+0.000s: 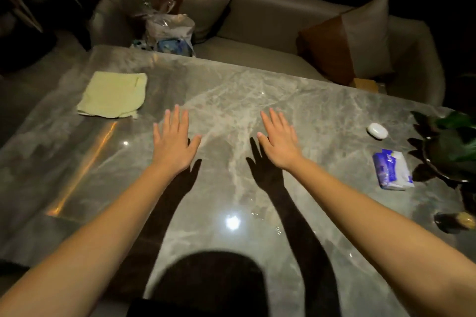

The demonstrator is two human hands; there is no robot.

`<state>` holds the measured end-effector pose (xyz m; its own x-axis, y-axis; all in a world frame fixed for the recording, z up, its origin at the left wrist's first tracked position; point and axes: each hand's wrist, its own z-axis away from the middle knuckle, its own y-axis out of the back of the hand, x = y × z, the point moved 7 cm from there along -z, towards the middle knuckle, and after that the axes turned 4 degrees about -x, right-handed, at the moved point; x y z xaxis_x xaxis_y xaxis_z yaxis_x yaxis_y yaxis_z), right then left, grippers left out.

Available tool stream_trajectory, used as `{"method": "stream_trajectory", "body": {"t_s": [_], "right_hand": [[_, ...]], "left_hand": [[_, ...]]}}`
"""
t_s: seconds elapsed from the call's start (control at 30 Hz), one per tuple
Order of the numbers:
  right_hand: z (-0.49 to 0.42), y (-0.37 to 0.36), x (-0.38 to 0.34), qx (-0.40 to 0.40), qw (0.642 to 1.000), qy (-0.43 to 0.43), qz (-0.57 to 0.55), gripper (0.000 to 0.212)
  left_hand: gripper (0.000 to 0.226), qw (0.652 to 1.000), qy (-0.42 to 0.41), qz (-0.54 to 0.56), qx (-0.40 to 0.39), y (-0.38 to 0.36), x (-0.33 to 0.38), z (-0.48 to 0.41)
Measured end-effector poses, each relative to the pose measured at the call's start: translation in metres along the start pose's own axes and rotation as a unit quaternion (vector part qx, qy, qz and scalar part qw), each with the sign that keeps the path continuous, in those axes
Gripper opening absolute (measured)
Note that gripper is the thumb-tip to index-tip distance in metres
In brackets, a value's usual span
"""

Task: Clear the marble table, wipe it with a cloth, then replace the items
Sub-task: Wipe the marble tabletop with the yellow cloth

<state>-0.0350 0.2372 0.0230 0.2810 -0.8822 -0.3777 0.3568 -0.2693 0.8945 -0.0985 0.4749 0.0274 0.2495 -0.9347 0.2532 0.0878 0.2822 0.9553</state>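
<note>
Both hands reach out over the middle of the marble desk (231,100), palms down and fingers spread, holding nothing. The left hand (172,145) and the right hand (279,143) are level with each other and well apart, each throwing a dark shadow on the stone just beneath it. Far to the left of the left hand lies a folded pale yellow cloth (113,95), flat on the desk. Off to the right of the right hand sit a small white case (377,131) and, nearer, a blue and white tissue pack (392,169). A dark plant pot (449,154) stands at the right edge. Beyond the far edge is a sofa (270,23) bearing a plastic bag (168,29).
</note>
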Motion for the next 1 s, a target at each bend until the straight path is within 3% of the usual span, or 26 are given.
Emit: {"method": "stream_trajectory", "body": {"t_s": [0.23, 0.43, 0.53, 0.7, 0.87, 1.0], "right_hand": [[-0.073, -0.065, -0.128, -0.046, 0.998, 0.039, 0.024, 0.061], [-0.134, -0.117, -0.212, -0.110, 0.989, 0.085, 0.045, 0.063], [-0.169, -0.128, -0.252, -0.119, 0.985, 0.127, 0.016, 0.062], [-0.239, -0.147, -0.325, -0.108, 0.975, 0.196, 0.009, 0.056], [-0.298, -0.183, -0.369, -0.126, 0.980, 0.152, 0.013, 0.055], [-0.321, -0.214, -0.382, -0.121, 0.980, 0.136, 0.081, 0.060]], "left_hand": [[0.069, 0.999, 0.021, -0.005, -0.044, 0.004, -0.121, -0.027], [0.068, 0.993, 0.102, 0.016, -0.060, 0.004, -0.213, -0.056], [0.068, 0.993, 0.088, 0.003, -0.080, -0.007, -0.242, -0.071], [0.068, 0.994, 0.101, 0.001, -0.047, -0.015, -0.283, -0.108], [0.066, 0.991, 0.122, -0.044, -0.004, -0.017, -0.332, -0.142], [0.071, 0.993, 0.114, -0.031, 0.016, -0.032, -0.352, -0.142]]}}
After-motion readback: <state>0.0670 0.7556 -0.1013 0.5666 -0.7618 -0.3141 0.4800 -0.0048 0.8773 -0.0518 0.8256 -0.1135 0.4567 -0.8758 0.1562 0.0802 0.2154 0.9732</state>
